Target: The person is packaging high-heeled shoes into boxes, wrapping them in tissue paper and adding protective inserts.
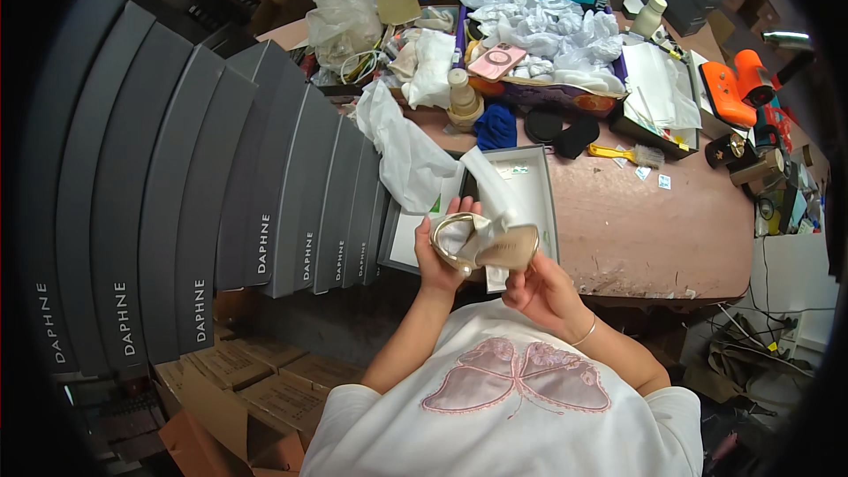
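Between my hands is a pale gold women's shoe (511, 252) with a beige insole, white stuffing and a pearl-like bead near my left thumb. My left hand (433, 263) cups the end on the left from beneath, its fingers wrapped round it. At the right end, my right hand (541, 297) pinches the edge with bent fingers. A folded white wrapping strip (486, 178) rises from the shoe. Below and behind it lies an open grey shoe box (549, 199) with a white inside. White tissue paper (397, 148) hangs over the box's far left corner.
Tall stacks of dark grey shoe boxes (238, 168) stand close on my left, above brown cartons (283, 389). Across the pink table (654, 238) are a bin of crumpled white paper (548, 26), a pink phone (496, 60), a yellow-handled brush (623, 154) and a bottle (461, 93).
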Available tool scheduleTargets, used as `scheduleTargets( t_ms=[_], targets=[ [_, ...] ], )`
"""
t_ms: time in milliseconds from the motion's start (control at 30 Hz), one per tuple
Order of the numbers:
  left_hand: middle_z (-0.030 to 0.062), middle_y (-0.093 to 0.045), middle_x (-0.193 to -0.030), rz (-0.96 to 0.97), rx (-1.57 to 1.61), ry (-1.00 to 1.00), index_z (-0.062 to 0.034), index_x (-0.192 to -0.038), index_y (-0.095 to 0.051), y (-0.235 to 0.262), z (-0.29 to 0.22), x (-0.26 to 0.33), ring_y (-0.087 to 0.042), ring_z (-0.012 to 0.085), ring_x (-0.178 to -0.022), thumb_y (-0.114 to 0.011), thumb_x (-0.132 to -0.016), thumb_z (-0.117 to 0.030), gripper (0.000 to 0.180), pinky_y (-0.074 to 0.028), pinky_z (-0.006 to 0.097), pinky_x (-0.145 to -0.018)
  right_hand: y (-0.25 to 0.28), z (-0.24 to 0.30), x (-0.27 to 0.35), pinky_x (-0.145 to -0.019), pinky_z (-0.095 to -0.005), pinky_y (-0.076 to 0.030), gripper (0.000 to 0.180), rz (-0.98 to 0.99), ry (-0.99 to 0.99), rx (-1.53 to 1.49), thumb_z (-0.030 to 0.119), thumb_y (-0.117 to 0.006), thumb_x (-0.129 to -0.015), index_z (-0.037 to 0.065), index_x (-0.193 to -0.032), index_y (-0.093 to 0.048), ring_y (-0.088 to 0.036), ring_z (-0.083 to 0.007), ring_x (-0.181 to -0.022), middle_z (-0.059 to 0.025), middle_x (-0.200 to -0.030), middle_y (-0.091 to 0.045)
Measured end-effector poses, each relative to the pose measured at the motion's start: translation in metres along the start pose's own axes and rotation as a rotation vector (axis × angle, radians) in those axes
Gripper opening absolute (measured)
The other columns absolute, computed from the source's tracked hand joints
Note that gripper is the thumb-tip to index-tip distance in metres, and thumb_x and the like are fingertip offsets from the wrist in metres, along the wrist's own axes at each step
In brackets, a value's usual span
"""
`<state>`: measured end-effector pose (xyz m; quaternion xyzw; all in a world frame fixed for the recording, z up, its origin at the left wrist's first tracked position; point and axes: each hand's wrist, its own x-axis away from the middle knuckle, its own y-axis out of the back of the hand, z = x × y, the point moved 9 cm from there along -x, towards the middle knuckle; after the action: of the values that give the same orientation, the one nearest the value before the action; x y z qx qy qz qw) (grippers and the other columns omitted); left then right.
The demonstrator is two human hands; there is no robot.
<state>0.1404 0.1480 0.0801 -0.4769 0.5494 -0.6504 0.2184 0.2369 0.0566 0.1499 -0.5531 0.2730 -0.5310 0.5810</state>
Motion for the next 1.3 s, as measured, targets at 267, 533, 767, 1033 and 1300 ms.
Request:
scheduleTargets(
  t_ms=[267, 533, 767, 1033, 1300],
  targets=[
    [0.0177, -0.048, -0.13, -0.382, -0.183, 0.199, -0.0022, -0.13, -0.043, 0.051, 0.015, 0.046, -0.046, 0.0338, -0.123, -0.05, -0.088, -0.048, 0.063, -0.039, 0.055, -0.103, 0.076, 0.029, -0.01, -0.062, -0.0306, -0.043, 0.036, -0.207, 0.069, -0.051, 0.04, -0.043, -0.099, 0.008, -0.091, -0.058, -0.052, -0.0147, -0.062, -0.0046, -0.08, -0.06],
    [0.0166, -0.049, -0.128, -0.402, -0.18, 0.261, -0.005, -0.132, -0.042, 0.064, 0.017, 0.055, -0.051, 0.0311, -0.117, -0.054, -0.085, -0.053, 0.068, -0.048, 0.051, -0.094, 0.062, 0.031, -0.008, -0.066, -0.0323, -0.046, 0.039, -0.211, 0.051, 0.146, 0.034, -0.034, -0.099, 0.003, -0.099, -0.058, -0.056, -0.016, -0.066, -0.0064, -0.083, -0.061],
    [0.0173, -0.05, -0.126, -0.35, -0.206, 0.243, -0.0045, -0.131, -0.043, 0.052, 0.014, 0.053, -0.052, 0.0322, -0.115, -0.053, -0.085, -0.055, 0.07, -0.05, 0.051, -0.091, 0.078, 0.064, 0.001, -0.064, -0.0248, -0.048, 0.028, -0.383, 0.236, 0.638, 0.029, -0.054, -0.095, 0.005, -0.108, -0.055, -0.055, -0.011, -0.074, -0.0066, -0.094, -0.059],
    [0.0175, -0.052, -0.123, -0.343, -0.129, 0.338, -0.0053, -0.13, -0.045, 0.053, 0.023, 0.056, -0.056, 0.033, -0.11, -0.053, -0.085, -0.055, 0.067, -0.053, 0.051, -0.086, 0.043, 0.098, 0.003, -0.067, -0.0201, -0.048, 0.064, -0.305, 0.405, 0.898, 0.021, -0.068, -0.088, 0.003, -0.14, -0.035, -0.054, -0.0074, -0.087, -0.0082, -0.121, -0.051],
    [0.0173, -0.053, -0.123, -0.344, -0.244, 0.342, -0.0054, -0.129, -0.046, 0.048, 0.023, 0.063, -0.057, 0.0331, -0.11, -0.052, -0.085, -0.053, 0.065, -0.053, 0.052, -0.086, 0.033, 0.102, -0.005, -0.056, -0.0235, -0.042, 0.028, -0.337, 0.416, 1.134, 0.027, -0.065, -0.091, 0.0, -0.096, -0.058, -0.05, -0.0046, -0.063, 0.0006, -0.072, -0.056]
  ],
)
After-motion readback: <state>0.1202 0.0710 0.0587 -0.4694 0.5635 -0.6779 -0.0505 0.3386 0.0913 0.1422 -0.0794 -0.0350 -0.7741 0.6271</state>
